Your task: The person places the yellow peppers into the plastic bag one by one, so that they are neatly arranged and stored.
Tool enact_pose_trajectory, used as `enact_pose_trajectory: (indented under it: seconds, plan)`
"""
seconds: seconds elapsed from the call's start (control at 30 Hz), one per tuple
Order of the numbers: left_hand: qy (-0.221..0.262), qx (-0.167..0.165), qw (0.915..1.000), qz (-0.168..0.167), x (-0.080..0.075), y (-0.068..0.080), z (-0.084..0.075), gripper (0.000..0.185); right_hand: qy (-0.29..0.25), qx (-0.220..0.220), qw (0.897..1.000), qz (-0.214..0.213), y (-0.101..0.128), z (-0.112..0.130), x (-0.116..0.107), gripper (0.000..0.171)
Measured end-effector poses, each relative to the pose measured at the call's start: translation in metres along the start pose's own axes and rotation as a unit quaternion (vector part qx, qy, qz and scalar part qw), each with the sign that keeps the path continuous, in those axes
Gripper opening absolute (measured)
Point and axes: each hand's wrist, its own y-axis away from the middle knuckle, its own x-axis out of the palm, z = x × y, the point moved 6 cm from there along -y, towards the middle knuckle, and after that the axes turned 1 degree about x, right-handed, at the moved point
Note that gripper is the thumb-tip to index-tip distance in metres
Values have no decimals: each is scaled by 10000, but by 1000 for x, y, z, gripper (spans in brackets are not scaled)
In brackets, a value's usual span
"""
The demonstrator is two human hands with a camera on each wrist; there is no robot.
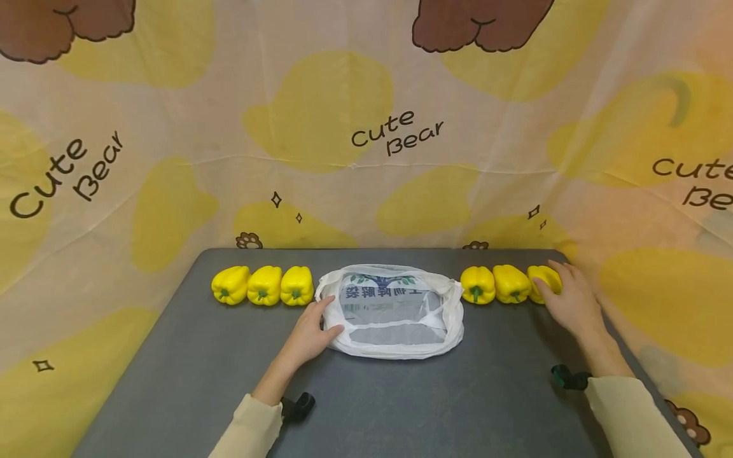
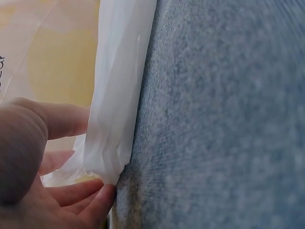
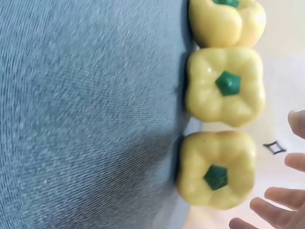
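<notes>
A white plastic bag [image 1: 397, 350] stands with its mouth spread wide in the middle of the grey table. My left hand [image 1: 306, 334] holds its left rim; in the left wrist view the thumb passes behind the white plastic [image 2: 119, 81] and fingertips touch its lower edge. My right hand [image 1: 574, 306] is over the rightmost yellow bell pepper [image 1: 538, 280], partly covering it. In the right wrist view its spread fingers are apart from the nearest pepper [image 3: 217, 148]. Two more peppers, a middle one [image 1: 511, 284] and an inner one [image 1: 478, 285], complete this row.
Left of the bag, three yellow bell peppers stand in a row: an outer one [image 1: 231, 285], a middle one [image 1: 265, 285] and an inner one [image 1: 296, 285]. A printed cloth [image 1: 321, 114] hangs behind and beside the grey table [image 1: 401, 407].
</notes>
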Motion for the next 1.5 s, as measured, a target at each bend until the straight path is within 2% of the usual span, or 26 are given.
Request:
enact_pose_trajectory:
  seconds: [0.27,0.5,0.73,1.0,1.13,1.5]
  plan:
    - [9,-83,10000,34,0,1,2,65,-188,71,9998,-85,-1,-18,5,72]
    - [-29,66,10000,-22,-2,1,0,63,-357,141,9993,29,-4,-29,8,72]
    - [-57,69,10000,-8,-3,0,-3,62,-562,85,9984,33,-5,-32,11,71]
    - [-47,59,10000,35,-2,-1,-3,63,-1061,297,9939,15,-5,-36,13,72]
    - [-55,-11,10000,51,-1,-1,-1,64,-1240,311,9918,-42,-6,-38,13,72]
    - [-148,-37,9999,56,0,-1,0,65,-1227,-16,9913,-470,-6,-34,-1,63]
